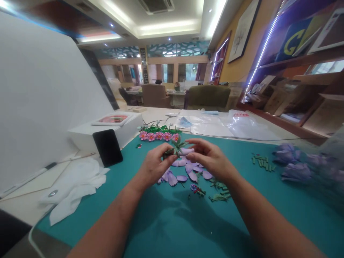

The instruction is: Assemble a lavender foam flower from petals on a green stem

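Observation:
My left hand (155, 164) and my right hand (207, 157) meet above a teal mat (166, 222). Both pinch a small green leafy piece with a pale purple petal (179, 148) held between their fingertips. Under the hands lie several loose purple petals (188, 172) on the mat. Small green and red bits (212, 191) lie just in front of them.
A row of pink flowers with green leaves (158, 135) lies behind the hands. A white box (86, 134), a black phone (107, 147) and a white cloth (75, 186) sit at left. Purple flowers (295, 168) and green stem pieces (260, 160) lie at right. Clear plastic bags (228, 125) lie beyond.

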`<state>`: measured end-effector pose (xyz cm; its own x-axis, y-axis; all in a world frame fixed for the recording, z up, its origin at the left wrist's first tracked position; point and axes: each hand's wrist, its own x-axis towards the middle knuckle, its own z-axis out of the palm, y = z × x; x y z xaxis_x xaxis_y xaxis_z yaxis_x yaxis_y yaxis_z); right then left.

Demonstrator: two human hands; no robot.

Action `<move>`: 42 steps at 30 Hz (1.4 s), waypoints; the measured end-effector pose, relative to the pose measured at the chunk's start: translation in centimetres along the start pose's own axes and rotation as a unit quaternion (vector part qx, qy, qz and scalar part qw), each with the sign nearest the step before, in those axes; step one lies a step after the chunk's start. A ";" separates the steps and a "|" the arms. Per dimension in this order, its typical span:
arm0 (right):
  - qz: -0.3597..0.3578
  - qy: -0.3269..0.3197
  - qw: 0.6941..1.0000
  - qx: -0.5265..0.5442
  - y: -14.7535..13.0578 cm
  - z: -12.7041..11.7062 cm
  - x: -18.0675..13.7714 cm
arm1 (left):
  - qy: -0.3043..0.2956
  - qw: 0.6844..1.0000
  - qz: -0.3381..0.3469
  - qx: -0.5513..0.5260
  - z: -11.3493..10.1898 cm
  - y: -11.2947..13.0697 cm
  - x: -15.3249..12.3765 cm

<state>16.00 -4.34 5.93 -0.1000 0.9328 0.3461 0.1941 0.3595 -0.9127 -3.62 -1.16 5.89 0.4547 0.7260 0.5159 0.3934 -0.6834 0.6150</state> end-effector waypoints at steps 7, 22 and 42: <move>0.058 -0.014 0.945 -0.322 3.9 -2.0 0.8 | 0.018 0.999 -0.027 0.012 -0.1 -1.2 0.2; 0.148 -0.125 0.807 -0.558 7.1 0.3 0.3 | 0.006 0.999 -0.040 0.018 0.3 -1.9 0.4; 0.022 0.071 0.989 -0.131 5.6 -1.2 1.0 | -0.027 0.998 -0.050 0.010 0.2 -1.9 0.4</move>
<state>18.21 -1.39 1.37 0.0493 0.9351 0.3510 0.4428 0.2946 -0.8469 -4.03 0.44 4.80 0.4549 0.7860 0.4186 0.4551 -0.6092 0.6495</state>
